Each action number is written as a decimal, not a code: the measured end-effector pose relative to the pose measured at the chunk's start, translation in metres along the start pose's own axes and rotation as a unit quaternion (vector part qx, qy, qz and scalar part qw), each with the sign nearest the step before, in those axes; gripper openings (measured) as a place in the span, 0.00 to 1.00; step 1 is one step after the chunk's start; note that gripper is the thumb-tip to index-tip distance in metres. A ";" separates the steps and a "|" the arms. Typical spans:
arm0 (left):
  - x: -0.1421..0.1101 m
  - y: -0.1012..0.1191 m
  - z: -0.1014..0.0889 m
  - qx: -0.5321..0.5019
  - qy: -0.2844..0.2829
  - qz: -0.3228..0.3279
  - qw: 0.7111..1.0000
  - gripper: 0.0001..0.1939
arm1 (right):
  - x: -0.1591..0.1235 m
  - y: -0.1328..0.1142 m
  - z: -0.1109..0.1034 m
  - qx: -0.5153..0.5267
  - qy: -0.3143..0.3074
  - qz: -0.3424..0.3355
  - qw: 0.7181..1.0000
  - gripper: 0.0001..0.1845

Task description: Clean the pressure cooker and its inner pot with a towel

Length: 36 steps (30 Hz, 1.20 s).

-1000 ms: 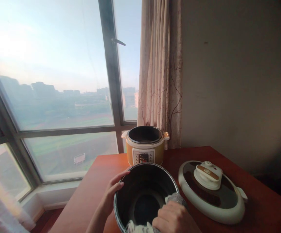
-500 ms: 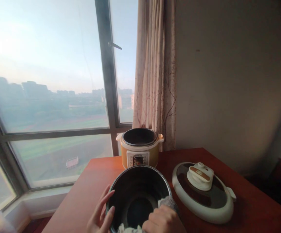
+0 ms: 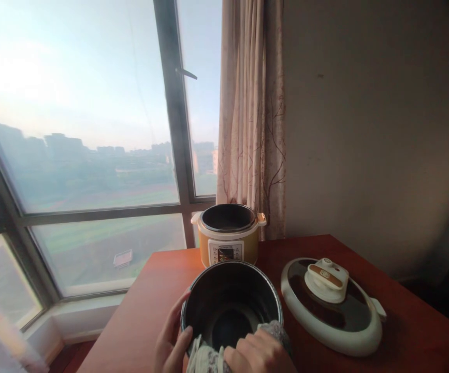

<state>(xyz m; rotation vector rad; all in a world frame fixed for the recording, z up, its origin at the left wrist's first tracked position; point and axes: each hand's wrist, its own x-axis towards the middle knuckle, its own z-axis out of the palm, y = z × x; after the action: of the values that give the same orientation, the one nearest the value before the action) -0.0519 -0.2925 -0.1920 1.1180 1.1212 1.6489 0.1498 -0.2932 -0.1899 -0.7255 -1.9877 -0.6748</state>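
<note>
A dark inner pot point(image 3: 230, 290) is tilted with its mouth toward me at the front of the table. My left hand point(image 3: 173, 336) grips its left rim, thumb over the edge and fingers round the outside. In my right hand point(image 3: 259, 352) a grey-and-white patterned cloth point(image 3: 208, 357) is bunched, with the fingers closed over it. The cloth lies at the pot's lower and right rim. Behind the pot stands the yellow and white electric pressure cooker body point(image 3: 228, 238), uncovered. To the right, the cooker lid point(image 3: 333, 305) rests flat with its white knob up.
The reddish-brown table point(image 3: 131, 316) reaches back toward the curtain point(image 3: 243, 114) and the wall point(image 3: 364, 129). A large window point(image 3: 92, 181) with a dark frame runs along the left, above a white sill point(image 3: 84, 316).
My right hand and the cloth have shifted, and more cloth shows at the lower left rim. My left fingers have slid down and behind the rim. The whole view has moved slightly.
</note>
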 end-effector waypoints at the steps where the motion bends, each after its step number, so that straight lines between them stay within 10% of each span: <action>1: 0.006 0.003 -0.003 0.010 -0.018 0.000 1.000 0.29 | 0.000 0.003 -0.002 0.008 -0.015 -0.004 1.000 0.18; 12: 0.064 0.005 -0.015 -0.082 -0.212 -0.096 0.969 0.37 | -0.006 0.044 -0.030 0.161 -0.216 0.000 0.963 0.14; 24: 0.024 -0.020 -0.009 0.013 0.033 -0.029 0.999 0.32 | -0.008 0.031 -0.022 0.132 -0.075 0.027 0.988 0.22; 36: -0.021 -0.025 0.002 0.089 0.033 -0.013 0.995 0.32 | 0.000 0.005 -0.015 0.022 0.001 0.049 0.999 0.24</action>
<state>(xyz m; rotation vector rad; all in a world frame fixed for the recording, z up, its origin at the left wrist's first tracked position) -0.0408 -0.3051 -0.2200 1.1624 1.3425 1.6004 0.1615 -0.3006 -0.1827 -0.7905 -1.9458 -0.5709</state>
